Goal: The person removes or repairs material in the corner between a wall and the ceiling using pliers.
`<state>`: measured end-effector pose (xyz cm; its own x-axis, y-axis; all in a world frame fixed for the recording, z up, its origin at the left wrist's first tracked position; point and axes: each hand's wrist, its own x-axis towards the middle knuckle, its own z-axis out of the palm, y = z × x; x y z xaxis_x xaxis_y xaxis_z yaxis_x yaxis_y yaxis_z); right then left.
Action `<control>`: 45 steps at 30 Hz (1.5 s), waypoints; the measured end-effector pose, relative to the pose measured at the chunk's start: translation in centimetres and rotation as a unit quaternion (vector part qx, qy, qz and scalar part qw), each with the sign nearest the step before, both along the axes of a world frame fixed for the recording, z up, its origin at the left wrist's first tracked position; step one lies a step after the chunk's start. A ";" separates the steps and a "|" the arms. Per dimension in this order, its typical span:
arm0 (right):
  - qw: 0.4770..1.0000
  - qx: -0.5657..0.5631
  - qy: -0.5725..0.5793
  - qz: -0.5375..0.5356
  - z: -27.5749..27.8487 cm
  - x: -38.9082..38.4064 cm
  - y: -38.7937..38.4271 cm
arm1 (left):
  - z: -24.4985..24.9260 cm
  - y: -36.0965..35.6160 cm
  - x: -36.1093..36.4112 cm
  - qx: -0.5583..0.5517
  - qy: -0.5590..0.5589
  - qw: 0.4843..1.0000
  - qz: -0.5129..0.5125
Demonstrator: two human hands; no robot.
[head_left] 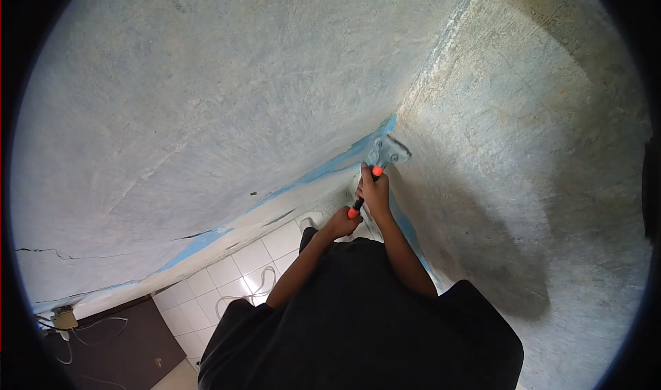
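A long-handled wall scraper (359, 203) with a black and orange handle and a wide, dusty grey head is gripped in both hands. My right hand (374, 192) is closed round the upper handle, just below the head. Lower down, my left hand (342, 223) wraps the handle's orange end. The scraper's head is up at the inside corner where the left wall (227, 101) meets the right wall (523, 149). Both walls are rough, mottled grey. A strip of blue paint (320, 172) runs along the lower left wall to the corner beside the head.
White floor tiles (251, 256) lie below, with a pale looped cable (265, 290) on them. At the lower left, a dark brown surface (117, 352) carries a small beige box (65, 318) and thin wires. Cracks cross the lower left wall.
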<state>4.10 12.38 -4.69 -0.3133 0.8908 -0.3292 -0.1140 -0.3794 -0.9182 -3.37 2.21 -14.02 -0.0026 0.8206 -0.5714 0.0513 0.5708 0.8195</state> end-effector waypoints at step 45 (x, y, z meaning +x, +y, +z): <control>1.000 0.010 0.012 0.001 0.1 -0.2 0.2 | -2.0 0.0 0.0 0.006 0.042 0.999 0.001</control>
<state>3.91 12.57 -4.54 -0.3219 0.8969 -0.3033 -0.1357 -0.3608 -0.9227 -3.41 2.22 -15.98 -0.0522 0.8274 -0.5592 0.1188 0.5612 0.8191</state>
